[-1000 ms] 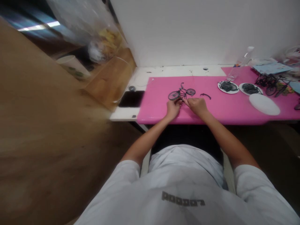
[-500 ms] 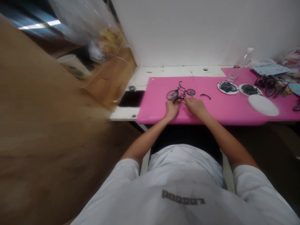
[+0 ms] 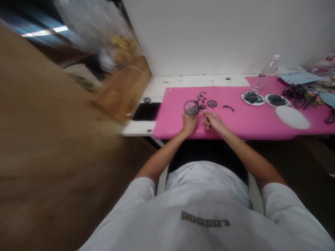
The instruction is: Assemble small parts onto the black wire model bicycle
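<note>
A small black model bicycle (image 3: pixel 198 103) stands on the pink mat (image 3: pixel 235 118), tilted toward me. My left hand (image 3: pixel 188 122) holds it from below, near its larger front wheel. My right hand (image 3: pixel 212 120) has its fingers pinched together at the bike's frame, just under the rear wheel; what it pinches is too small to tell. A small curved black part (image 3: pixel 228 108) lies on the mat to the right of the bike, apart from both hands.
Two white plates (image 3: pixel 252 98) (image 3: pixel 276 100) hold black parts; an overturned white plate (image 3: pixel 292 117) lies nearer. More model bikes (image 3: pixel 300 92) and a clear bottle (image 3: pixel 264 74) stand at the back right. A black phone (image 3: pixel 146 111) lies left of the mat.
The bike has been turned and tipped, its front wheel now facing me more. Both hands shifted slightly left with it.
</note>
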{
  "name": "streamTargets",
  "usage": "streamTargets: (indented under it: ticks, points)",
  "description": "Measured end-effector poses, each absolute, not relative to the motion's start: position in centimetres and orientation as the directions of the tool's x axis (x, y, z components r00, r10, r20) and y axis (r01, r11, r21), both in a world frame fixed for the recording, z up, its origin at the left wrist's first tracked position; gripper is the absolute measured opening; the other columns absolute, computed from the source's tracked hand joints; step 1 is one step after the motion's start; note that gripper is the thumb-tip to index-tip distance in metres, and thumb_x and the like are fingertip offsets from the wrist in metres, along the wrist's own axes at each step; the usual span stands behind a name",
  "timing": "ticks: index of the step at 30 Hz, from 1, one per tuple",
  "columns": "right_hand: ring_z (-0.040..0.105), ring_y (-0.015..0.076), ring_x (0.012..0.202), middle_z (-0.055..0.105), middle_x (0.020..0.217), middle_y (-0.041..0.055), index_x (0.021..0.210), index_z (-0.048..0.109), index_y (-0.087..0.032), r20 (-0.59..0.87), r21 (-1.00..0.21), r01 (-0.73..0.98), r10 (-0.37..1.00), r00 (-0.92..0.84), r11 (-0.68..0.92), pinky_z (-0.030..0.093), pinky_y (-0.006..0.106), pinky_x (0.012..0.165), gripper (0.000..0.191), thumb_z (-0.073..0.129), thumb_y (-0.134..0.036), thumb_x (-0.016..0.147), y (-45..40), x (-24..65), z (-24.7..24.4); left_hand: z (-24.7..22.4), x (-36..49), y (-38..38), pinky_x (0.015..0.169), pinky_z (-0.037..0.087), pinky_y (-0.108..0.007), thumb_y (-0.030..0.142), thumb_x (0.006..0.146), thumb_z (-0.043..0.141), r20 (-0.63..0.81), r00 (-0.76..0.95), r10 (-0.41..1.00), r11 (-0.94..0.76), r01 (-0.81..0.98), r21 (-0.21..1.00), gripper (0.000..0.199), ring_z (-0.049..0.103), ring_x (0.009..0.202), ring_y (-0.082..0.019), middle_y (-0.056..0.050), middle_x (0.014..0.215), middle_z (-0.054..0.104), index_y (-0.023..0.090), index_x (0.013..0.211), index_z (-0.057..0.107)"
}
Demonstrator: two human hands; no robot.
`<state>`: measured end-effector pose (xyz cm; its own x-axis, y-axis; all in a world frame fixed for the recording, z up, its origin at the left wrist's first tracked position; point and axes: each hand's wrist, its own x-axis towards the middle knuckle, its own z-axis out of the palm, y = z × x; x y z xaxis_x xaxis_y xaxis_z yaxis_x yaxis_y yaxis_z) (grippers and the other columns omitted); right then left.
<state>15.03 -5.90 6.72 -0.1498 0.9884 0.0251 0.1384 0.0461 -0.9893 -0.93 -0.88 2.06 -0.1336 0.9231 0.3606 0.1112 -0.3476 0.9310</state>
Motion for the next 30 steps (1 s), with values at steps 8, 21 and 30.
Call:
streamTargets:
  ticks: [8, 21, 30]
  points:
    - [0.08, 0.0342, 0.112, 0.086, 0.123, 0.0229, 0.133, 0.08, -0.015, 0.291, -0.159, 0.924, 0.911, -0.293, 0.348, 0.05, 0.036, 0.078, 0.037, 0.048, -0.031, 0.122, -5.8, 16.2, 7.5, 2.7, -1.0, -0.6, 0.105, 0.07, -0.042, 0.011, 0.098, 0.075, 0.349, -0.162, 0.923, -0.347, 0.04, 0.937, 0.02, 0.086, 0.101, -0.025, -0.01, 0.111, 0.091, 0.02, 0.107, 0.09]
    - [0.029, 0.0121, 0.047, 0.035, 0.054, -0.0113, 0.084, 0.053, -0.029, -0.133, -0.978, -0.131, 0.968, -0.213, -0.163, 0.029, 0.024, 0.049, 0.049, 0.065, -0.066, 0.114, -6.1, 14.2, 7.0, 1.6, -1.0, -0.7, 0.114, 0.068, -0.043, 0.012, 0.096, 0.078, 0.385, -0.157, 0.91, -0.379, 0.065, 0.923, 0.019, 0.087, 0.109, -0.024, -0.011, 0.115, 0.092, 0.02, 0.108, 0.09]
    - [0.077, 0.0309, 0.101, 0.085, 0.107, 0.0194, 0.104, 0.077, -0.019, 0.418, -0.403, 0.834, 0.886, -0.199, 0.377, 0.048, 0.036, 0.076, 0.044, 0.052, -0.051, 0.123, -5.8, 15.8, 6.1, 1.2, -0.9, 0.0, 0.107, 0.071, -0.042, 0.012, 0.099, 0.078, 0.416, -0.182, 0.891, -0.42, 0.02, 0.907, 0.016, 0.089, 0.102, -0.025, -0.009, 0.107, 0.092, 0.02, 0.102, 0.091]
